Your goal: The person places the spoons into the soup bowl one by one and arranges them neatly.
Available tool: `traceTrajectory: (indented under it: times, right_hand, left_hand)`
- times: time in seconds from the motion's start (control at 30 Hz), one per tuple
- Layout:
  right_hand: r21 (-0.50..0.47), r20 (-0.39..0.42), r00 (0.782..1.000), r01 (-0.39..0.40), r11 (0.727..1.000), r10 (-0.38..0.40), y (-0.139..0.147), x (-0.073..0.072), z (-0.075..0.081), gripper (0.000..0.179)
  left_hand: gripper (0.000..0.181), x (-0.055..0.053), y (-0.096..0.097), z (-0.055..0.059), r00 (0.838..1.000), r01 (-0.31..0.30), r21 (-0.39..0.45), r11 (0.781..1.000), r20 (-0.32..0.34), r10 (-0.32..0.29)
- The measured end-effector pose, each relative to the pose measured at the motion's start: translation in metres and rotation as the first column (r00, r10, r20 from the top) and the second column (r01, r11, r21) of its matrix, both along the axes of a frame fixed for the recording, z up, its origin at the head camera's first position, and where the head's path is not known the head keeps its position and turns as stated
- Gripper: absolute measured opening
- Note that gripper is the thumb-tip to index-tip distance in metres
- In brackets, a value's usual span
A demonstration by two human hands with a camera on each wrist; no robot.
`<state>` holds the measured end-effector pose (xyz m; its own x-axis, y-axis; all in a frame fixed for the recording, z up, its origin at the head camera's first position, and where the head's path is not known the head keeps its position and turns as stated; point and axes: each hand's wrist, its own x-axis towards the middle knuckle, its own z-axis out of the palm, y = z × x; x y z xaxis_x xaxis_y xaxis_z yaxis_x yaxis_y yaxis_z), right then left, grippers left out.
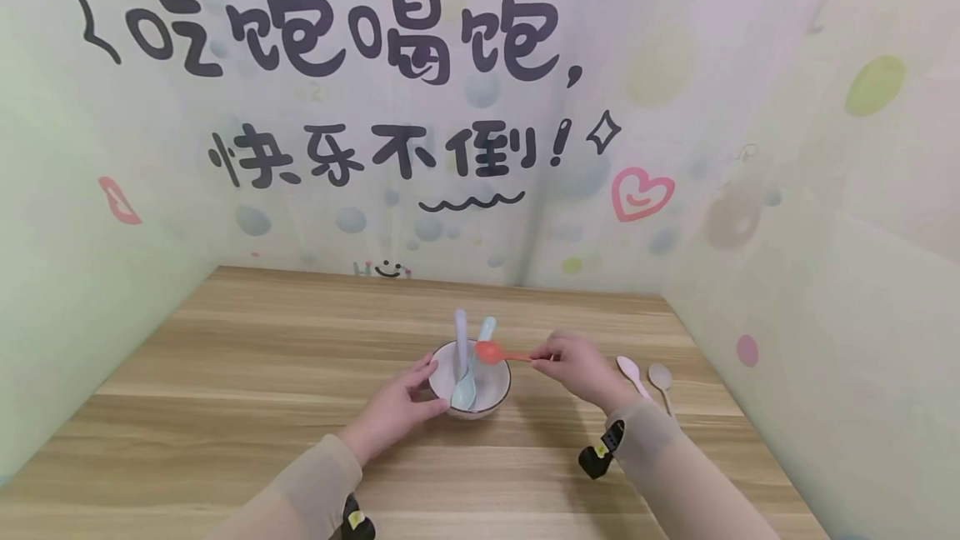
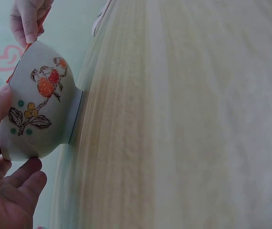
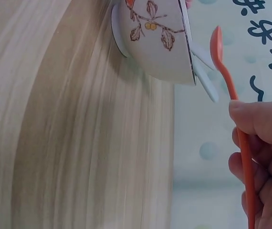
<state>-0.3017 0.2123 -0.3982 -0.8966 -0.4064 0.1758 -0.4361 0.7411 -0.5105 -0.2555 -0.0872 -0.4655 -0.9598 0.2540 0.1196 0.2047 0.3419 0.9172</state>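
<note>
Orange spoon (image 1: 492, 352) is pinched by the right hand (image 1: 576, 367) over the bowl (image 3: 159, 52) the left hand (image 1: 393, 407) grips; slow movement should spare the resting spoons (image 1: 464, 391).

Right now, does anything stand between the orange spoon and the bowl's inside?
Nothing visible blocks the orange spoon from above, though the light blue spoon and lavender spoon lean in the bowl, handles past its far rim.

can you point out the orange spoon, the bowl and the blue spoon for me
Orange spoon (image 3: 245, 152): right wrist view, on its handle.
Bowl (image 2: 44, 105): left wrist view, on its outer wall.
Blue spoon (image 1: 464, 392): head view, on its scoop.
</note>
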Motion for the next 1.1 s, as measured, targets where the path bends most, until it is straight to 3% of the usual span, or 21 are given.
traceTrajectory:
  times: [0.2, 0.43, 0.6, 1.1]
  right_hand:
    - [0.099, -0.066, 0.990, -0.117, 0.988, 0.123, -0.007, -0.005, 0.004, 0.006]
    - [0.240, -0.169, 0.954, -0.204, 0.949, 0.248, -0.016, -0.011, 0.003, 0.007]
    - [0.313, -0.217, 0.929, -0.226, 0.922, 0.301, -0.022, -0.012, 0.004, 0.005]
    - [0.417, -0.275, 0.884, -0.245, 0.875, 0.378, -0.032, -0.012, 0.004, 0.005]
  left_hand:
    - [0.072, 0.000, 0.001, 0.000, 1.000, -0.005, -0.006, 1.000, -0.011, 0.005]
    - [0.071, -0.001, 0.001, 0.000, 1.000, -0.009, -0.011, 1.000, -0.026, 0.009]
    - [0.072, -0.001, 0.001, -0.001, 0.999, -0.011, -0.011, 1.000, -0.033, 0.011]
    - [0.072, -0.001, 0.000, -0.002, 0.999, -0.006, -0.006, 1.000, -0.040, 0.005]
